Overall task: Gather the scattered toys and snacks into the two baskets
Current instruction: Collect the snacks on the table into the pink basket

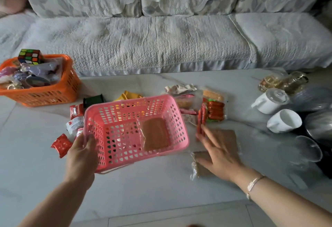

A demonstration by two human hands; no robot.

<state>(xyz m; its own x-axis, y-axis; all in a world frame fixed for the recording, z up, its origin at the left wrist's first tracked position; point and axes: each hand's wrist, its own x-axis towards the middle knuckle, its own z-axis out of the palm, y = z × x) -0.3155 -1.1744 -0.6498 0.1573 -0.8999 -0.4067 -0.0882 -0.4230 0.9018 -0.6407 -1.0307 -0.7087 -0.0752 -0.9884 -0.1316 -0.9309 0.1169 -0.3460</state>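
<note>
My left hand (81, 152) grips the near left rim of the pink basket (111, 146), which is tilted toward me. One brown snack packet (156, 134) lies inside it. My right hand (218, 152) is spread flat, fingers straight, over two brown packets (202, 170) on the table to the basket's right. Red sausage sticks (201, 119) and a sausage pack (215, 111) lie just beyond its fingertips. Small red snack packs (61, 145) sit left of the basket. The orange basket (45, 95) at far left holds toys and a puzzle cube (30, 56).
White mugs (283, 120), glass cups and dark dishes (318, 124) crowd the table's right end. More wrapped snacks (181, 88), a yellow item (128, 95) and a dark spool (94, 99) lie behind the pink basket. A sofa (161, 38) runs along the far side.
</note>
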